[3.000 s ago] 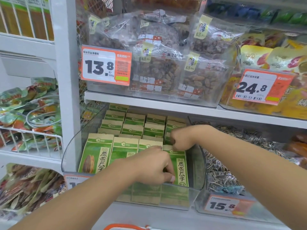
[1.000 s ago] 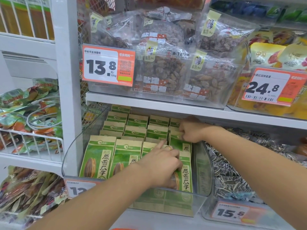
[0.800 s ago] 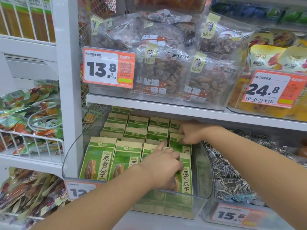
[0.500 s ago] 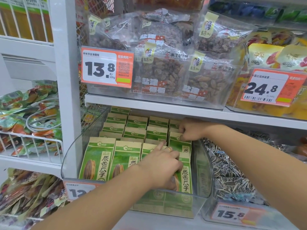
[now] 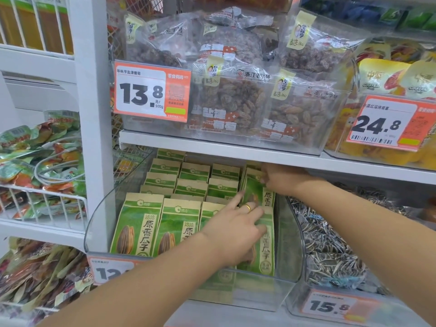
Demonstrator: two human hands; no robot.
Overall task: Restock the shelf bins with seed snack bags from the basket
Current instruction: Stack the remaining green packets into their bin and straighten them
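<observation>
Seed snack bags (image 5: 139, 228): upright rows in clear shelf bin (image 5: 286, 232). Light, crinkly, semi-stiff; best gripped at top fold. Right hand (image 5: 279, 178) pinches one bag's top; left hand (image 5: 232, 228) presses flat, fingers straight.

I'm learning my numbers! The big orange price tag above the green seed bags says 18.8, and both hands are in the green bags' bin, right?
Nearly. The head view shows the orange price tag says 13.8, not 18.8. Yes, the left hand and right hand are both in the clear bin with the green seed bags.
</observation>
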